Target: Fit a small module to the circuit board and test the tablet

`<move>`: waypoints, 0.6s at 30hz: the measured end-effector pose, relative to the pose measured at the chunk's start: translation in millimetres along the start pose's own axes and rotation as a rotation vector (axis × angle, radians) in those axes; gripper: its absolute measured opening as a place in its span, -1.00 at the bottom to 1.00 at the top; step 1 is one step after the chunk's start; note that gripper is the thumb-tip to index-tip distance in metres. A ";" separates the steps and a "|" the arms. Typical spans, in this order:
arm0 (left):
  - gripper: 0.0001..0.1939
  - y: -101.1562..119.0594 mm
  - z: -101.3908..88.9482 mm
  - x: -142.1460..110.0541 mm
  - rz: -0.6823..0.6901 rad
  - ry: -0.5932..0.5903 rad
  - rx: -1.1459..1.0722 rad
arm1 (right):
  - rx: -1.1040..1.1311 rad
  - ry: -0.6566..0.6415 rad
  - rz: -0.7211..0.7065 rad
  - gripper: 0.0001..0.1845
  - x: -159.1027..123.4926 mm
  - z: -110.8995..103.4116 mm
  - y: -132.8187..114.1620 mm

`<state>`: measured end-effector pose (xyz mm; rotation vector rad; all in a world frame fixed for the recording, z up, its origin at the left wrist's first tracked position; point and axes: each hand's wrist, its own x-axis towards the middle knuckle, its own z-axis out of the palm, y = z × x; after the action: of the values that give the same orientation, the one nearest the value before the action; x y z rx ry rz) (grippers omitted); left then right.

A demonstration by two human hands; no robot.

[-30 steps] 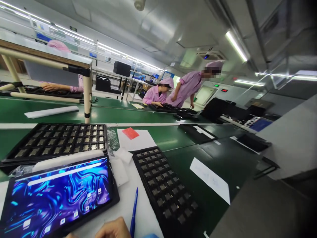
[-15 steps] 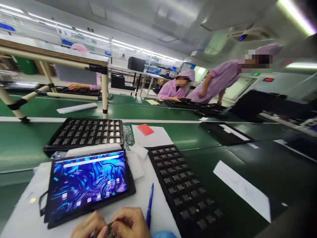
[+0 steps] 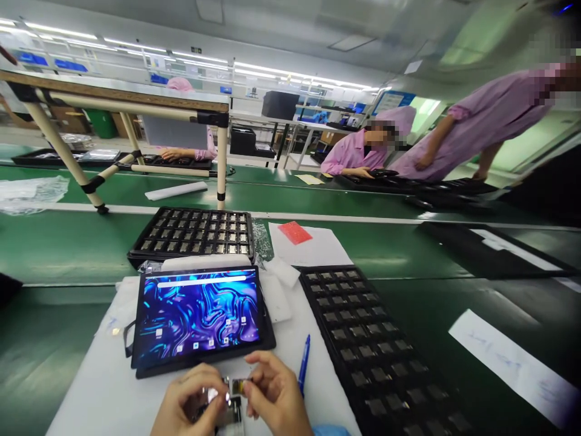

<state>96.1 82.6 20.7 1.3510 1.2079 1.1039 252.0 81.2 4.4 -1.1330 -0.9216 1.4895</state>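
My left hand [image 3: 188, 401] and my right hand [image 3: 276, 396] meet at the bottom edge, both pinched on a small shiny electronic part [image 3: 232, 393] held between them. Just beyond them a black tablet [image 3: 197, 318] lies on a white sheet [image 3: 97, 387] with its blue screen lit. A blue pen [image 3: 303, 365] lies right of my right hand. A black tray [image 3: 376, 357] of small parts runs along the right, and a second such tray [image 3: 193, 233] sits behind the tablet.
The green bench [image 3: 54, 248] stretches left and back. White papers [image 3: 318, 248] with a red tag [image 3: 295, 232] lie behind the tablet, another paper [image 3: 517, 366] at right. People in pink coats [image 3: 358, 157] work across the line. A pipe-frame shelf [image 3: 136, 100] stands at back left.
The view has swung down and left. My hands have come fully into view and hold the small part up between them; the people in pink have shifted right in the frame.
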 end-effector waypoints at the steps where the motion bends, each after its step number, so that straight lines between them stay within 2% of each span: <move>1: -0.65 0.2 0.5 -0.1 -0.031 0.002 -0.034 | -0.002 0.003 -0.003 -0.45 -0.9 -0.1 -0.7; 6: -0.62 -0.4 5.1 -2.5 -0.249 0.023 -0.242 | 0.015 0.017 -0.002 -0.49 -5.0 0.0 -4.3; 10: -0.55 -1.5 6.1 -3.5 -0.297 -0.013 -0.290 | 0.016 0.027 0.007 -0.49 -6.7 1.1 -7.1; 18: -0.57 -1.7 2.0 -3.6 -0.330 -0.060 -0.271 | -0.005 0.020 0.032 -0.47 -7.2 0.8 -7.5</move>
<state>97.6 78.8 18.7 0.9334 1.1418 0.9444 253.6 75.7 13.0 -1.1693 -0.8979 1.5005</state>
